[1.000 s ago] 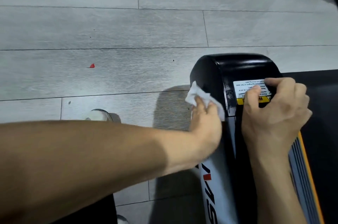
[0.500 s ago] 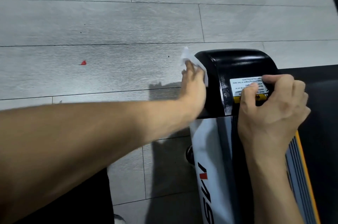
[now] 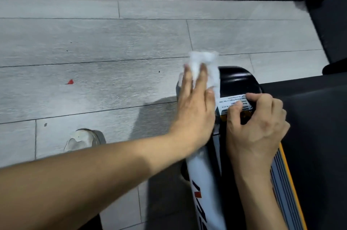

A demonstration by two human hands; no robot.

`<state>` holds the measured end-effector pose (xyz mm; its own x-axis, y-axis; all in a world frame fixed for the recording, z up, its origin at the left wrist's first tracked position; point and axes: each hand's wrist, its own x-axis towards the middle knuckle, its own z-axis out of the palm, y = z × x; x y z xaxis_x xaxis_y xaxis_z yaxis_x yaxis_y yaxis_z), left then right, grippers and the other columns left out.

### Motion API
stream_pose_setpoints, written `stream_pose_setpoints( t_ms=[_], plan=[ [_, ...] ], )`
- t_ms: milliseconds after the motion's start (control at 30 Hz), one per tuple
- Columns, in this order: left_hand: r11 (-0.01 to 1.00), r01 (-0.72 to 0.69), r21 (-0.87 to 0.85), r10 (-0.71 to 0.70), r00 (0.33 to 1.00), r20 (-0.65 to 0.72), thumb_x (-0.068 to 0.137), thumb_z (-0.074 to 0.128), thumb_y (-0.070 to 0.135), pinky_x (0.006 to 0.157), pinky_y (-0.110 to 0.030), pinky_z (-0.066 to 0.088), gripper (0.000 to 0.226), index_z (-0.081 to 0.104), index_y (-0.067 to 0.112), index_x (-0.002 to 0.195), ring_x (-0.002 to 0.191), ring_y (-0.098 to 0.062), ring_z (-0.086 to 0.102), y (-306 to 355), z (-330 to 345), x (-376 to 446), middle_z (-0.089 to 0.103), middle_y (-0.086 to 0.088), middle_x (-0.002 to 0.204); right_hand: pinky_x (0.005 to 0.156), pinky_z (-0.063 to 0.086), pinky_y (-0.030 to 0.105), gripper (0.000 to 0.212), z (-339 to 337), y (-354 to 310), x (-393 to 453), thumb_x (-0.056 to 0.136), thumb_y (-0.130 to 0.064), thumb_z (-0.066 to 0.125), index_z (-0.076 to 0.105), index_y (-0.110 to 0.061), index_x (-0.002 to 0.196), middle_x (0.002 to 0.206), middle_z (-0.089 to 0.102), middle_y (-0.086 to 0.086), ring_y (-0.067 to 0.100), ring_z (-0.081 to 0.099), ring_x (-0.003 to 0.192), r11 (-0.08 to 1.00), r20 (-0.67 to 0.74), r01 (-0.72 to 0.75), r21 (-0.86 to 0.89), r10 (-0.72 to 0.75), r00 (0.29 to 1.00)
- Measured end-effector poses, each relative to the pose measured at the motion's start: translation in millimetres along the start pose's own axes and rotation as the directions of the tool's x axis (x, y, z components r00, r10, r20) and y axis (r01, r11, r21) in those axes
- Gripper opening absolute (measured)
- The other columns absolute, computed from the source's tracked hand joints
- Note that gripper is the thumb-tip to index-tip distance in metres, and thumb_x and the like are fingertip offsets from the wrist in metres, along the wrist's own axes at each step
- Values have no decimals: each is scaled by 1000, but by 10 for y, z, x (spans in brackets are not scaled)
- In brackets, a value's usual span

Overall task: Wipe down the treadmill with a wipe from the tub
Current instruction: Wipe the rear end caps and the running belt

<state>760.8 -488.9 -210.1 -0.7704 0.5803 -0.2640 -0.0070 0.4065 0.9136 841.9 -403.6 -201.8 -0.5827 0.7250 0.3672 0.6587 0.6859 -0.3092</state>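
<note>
Wipe [image 3: 203,69] sits pinned under your flat left hand [image 3: 195,106] on the treadmill [image 3: 236,77] end cap, fingers straight for even pressure; right hand [image 3: 257,124], curled, grips the cap's edge, probably to steady you.

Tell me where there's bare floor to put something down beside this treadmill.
Free: the grey plank floor left of the black end cap, between the dark wall base and the shoe, apart from a red speck. Crowded: the end cap, where the left hand presses the wipe and the right hand grips.
</note>
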Motion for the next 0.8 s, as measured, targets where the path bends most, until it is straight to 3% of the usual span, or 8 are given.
stream_pose_setpoints(
  t_ms=[67,167,300,433,567,633,700,800],
  plan=[
    [915,-229,332,217,973,73,107,20,34,128,-36,-1,58,14,24,164,157,-17,-10,-5,-104,102,-7,0,171,83,38,43,23,-12,-12,1,92,-25,56,62,-10,108,102,59,9,28,53,94,1000,-3,-3,14,3,1000],
    [712,-390,583,224,914,338,110,20,36,128,-37,-1,57,7,23,164,158,-23,-3,77,-209,409,-1,-5,172,84,35,34,19,-33,-31,-11,91,-22,59,65,-13,107,103,63,4,22,55,95,1000,-28,4,21,-4,1000],
    [582,-571,578,119,764,635,110,17,41,128,-39,3,60,-6,26,163,158,-26,-4,357,-153,855,-14,-8,170,76,44,37,15,-17,-13,-42,87,-20,64,71,-12,97,94,66,4,26,60,85,1000,-113,19,-5,-19,993],
    [330,-767,551,208,628,750,110,18,37,128,-38,3,61,-10,21,162,157,-26,-9,365,-72,716,-20,-12,168,77,38,33,9,-11,13,-75,87,-20,61,69,-15,86,81,62,0,23,57,76,998,-171,-31,-57,21,985],
    [497,-614,613,40,722,691,110,24,30,126,-44,18,63,-5,9,162,157,-33,6,432,-125,920,-7,-21,169,85,38,38,10,3,-26,-61,90,-20,59,63,-18,81,78,57,-3,21,54,73,990,-170,-26,-142,2,985],
    [631,-451,632,-100,760,642,109,27,27,117,-43,34,56,19,5,159,148,-37,32,548,-84,1182,22,-25,164,85,38,39,11,-8,-26,-46,90,-20,58,61,-17,81,77,54,-2,21,53,73,986,-156,-16,-166,-10,988],
    [739,-288,609,-196,773,604,108,34,22,90,-33,49,35,55,7,132,114,-32,58,558,-78,1421,59,-18,131,84,38,39,12,-19,-29,-27,91,-20,57,60,-16,80,77,53,-1,22,52,73,985,-148,-15,-175,-12,989],
    [834,-16,551,-384,700,602,98,42,9,64,-26,42,21,59,11,85,68,-23,56,340,-202,1690,61,-9,80,81,39,40,13,-17,-39,-19,92,-19,55,58,-15,80,76,51,0,22,49,73,982,-114,-18,-191,-4,994]
  ],
)
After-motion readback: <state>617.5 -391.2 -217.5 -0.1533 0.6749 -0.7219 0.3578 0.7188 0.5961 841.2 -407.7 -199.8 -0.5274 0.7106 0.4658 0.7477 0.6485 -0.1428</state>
